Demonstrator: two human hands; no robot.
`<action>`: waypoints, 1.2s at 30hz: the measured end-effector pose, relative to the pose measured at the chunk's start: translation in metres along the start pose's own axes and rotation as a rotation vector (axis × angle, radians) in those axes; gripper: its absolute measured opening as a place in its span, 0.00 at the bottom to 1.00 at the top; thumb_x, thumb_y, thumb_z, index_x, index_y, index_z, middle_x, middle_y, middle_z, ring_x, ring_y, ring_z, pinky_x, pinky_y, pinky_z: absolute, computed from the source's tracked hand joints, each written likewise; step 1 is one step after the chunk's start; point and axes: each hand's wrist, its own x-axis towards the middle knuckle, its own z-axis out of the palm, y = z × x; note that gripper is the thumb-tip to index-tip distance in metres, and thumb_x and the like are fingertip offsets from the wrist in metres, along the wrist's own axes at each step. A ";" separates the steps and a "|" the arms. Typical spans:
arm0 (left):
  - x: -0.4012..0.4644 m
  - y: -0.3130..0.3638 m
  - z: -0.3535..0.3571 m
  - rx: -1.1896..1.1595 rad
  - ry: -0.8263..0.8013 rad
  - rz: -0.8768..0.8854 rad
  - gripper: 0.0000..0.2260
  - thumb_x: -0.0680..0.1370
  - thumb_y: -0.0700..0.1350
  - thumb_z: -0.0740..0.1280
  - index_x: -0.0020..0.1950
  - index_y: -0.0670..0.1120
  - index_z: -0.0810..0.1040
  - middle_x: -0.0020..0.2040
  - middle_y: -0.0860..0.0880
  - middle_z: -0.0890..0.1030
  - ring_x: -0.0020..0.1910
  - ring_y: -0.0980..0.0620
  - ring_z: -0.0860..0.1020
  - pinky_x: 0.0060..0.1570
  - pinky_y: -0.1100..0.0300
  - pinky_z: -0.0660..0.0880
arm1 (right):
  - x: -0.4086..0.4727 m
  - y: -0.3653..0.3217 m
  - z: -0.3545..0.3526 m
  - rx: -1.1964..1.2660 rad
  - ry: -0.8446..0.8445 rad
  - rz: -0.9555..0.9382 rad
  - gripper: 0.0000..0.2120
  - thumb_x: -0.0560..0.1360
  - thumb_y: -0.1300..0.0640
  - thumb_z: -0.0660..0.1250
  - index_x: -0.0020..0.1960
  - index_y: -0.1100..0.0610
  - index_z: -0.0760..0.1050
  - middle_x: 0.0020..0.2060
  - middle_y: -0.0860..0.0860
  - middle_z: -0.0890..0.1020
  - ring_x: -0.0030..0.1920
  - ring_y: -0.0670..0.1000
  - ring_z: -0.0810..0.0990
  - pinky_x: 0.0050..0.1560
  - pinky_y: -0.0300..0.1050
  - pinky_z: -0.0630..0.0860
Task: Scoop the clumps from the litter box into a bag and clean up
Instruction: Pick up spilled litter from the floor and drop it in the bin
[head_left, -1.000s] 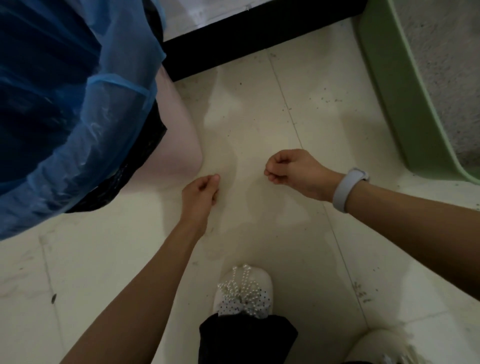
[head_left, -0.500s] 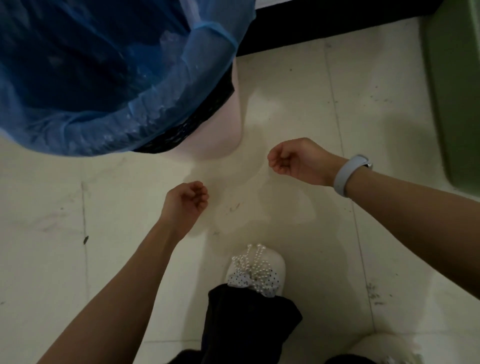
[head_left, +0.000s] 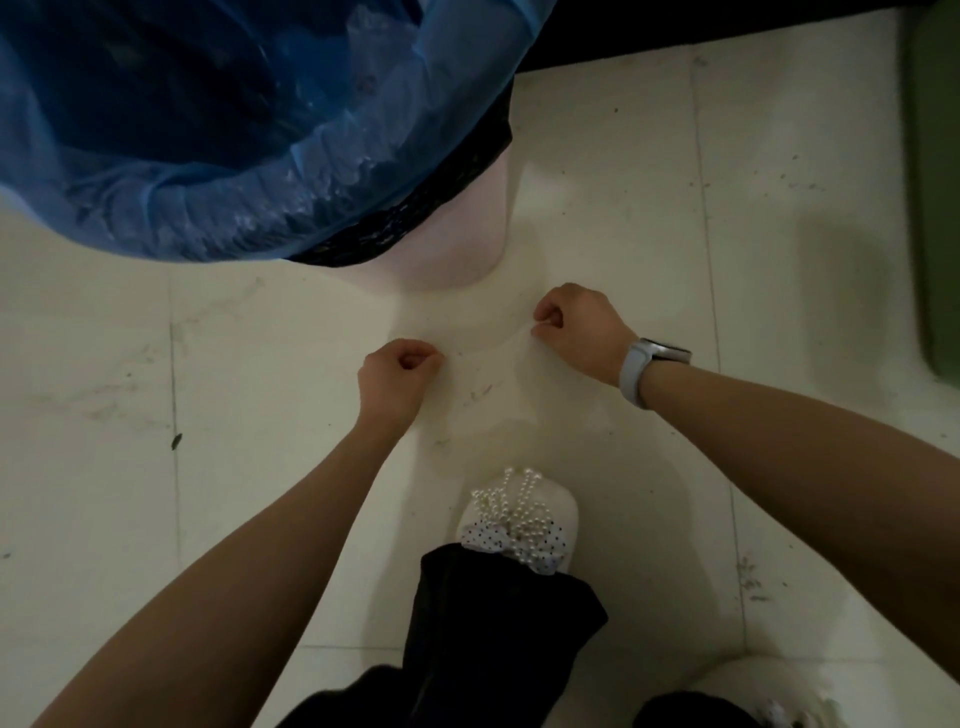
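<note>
The task's thing here is a thin, nearly clear plastic bag; it hangs in front of the pink bin, between the bin and the person's pearl-bowed slipper, and it is so pale that it is hard to tell from the floor. The left hand and the right hand each have the fingers curled and seem to pinch the top edge of the bag, one at each side of the mouth. I judge the bag very light, soft and a little slippery; it will collapse unless the rim is kept stretched, so the rim is the right place to hold; with clumps inside it may tear if pulled hard. The litter box, green, lies to the right of the bin, well apart from it; the bin has a blue liner. A pale wristband is on the right wrist; no brand, label or writing can be read anywhere.
</note>
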 end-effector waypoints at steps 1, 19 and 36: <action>0.001 0.001 0.001 0.012 -0.010 0.013 0.01 0.73 0.41 0.70 0.44 0.46 0.80 0.34 0.56 0.77 0.35 0.61 0.74 0.36 0.75 0.69 | 0.000 0.000 0.001 -0.021 -0.014 -0.012 0.10 0.75 0.60 0.64 0.54 0.64 0.75 0.54 0.60 0.77 0.54 0.58 0.75 0.54 0.45 0.70; 0.006 0.002 0.019 0.285 -0.085 0.281 0.03 0.74 0.42 0.69 0.42 0.43 0.79 0.31 0.55 0.70 0.31 0.58 0.68 0.32 0.73 0.64 | 0.002 -0.007 0.001 0.460 0.107 0.198 0.04 0.75 0.65 0.62 0.45 0.63 0.75 0.37 0.53 0.77 0.39 0.51 0.74 0.42 0.40 0.69; -0.033 0.035 -0.011 -1.013 -0.213 -0.246 0.11 0.81 0.41 0.58 0.38 0.44 0.72 0.32 0.50 0.73 0.31 0.57 0.71 0.30 0.67 0.68 | -0.023 -0.008 -0.022 1.069 -0.436 0.394 0.14 0.77 0.63 0.54 0.35 0.62 0.72 0.28 0.53 0.69 0.28 0.48 0.66 0.27 0.35 0.62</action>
